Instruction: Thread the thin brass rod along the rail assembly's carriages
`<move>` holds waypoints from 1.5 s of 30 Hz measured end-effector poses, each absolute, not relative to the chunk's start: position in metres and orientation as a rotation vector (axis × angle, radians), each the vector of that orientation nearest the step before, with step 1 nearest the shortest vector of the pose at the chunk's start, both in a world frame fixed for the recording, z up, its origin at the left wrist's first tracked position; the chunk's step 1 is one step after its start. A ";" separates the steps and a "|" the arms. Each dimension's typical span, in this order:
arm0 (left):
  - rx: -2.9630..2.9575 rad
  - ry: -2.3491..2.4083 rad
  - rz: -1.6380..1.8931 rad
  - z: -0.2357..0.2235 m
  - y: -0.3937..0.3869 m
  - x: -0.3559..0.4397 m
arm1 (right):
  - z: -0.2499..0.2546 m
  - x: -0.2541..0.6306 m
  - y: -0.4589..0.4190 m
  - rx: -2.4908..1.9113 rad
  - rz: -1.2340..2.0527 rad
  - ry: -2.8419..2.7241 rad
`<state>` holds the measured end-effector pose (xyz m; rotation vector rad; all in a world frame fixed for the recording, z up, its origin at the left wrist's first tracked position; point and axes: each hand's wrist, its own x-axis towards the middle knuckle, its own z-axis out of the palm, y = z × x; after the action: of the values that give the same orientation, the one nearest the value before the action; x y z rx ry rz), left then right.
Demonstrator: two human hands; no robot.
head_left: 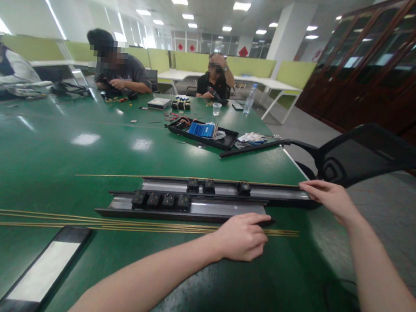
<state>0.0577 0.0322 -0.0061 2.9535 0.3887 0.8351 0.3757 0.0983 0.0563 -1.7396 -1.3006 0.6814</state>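
Note:
Two dark rails with silvery channels lie side by side on the green table. Along the far rail [223, 190] runs a thin brass rod [119, 176], its left end sticking out past the rail. My right hand [330, 198] pinches at the rod's right end, by the rail's end. My left hand [242, 236] rests over the right end of the near rail [221, 209], index finger stretched along it and the other fingers loosely bent. Several black blocks [161, 201] sit in the near rail, and three more blocks [208, 186] in the far one.
Several loose brass rods [42, 216] lie before the near rail. A dark flat panel with a white area [45, 270] is at front left. Farther back are a black tray [227, 139], a bottle [249, 100] and a chair [371, 156] at right. Other people [127, 76] sit opposite.

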 end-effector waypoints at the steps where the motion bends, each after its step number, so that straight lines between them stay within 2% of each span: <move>1: 2.956 0.392 0.831 -0.006 0.032 0.058 | 0.057 0.376 0.098 -1.737 0.679 -1.303; 45: 2.952 0.378 0.849 -0.007 0.033 0.058 | 0.050 0.401 0.100 -1.733 0.536 -1.081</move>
<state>0.0578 0.0329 -0.0066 2.9517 0.3783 0.8493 0.4008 0.1000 0.0495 -1.7332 -1.0809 0.5357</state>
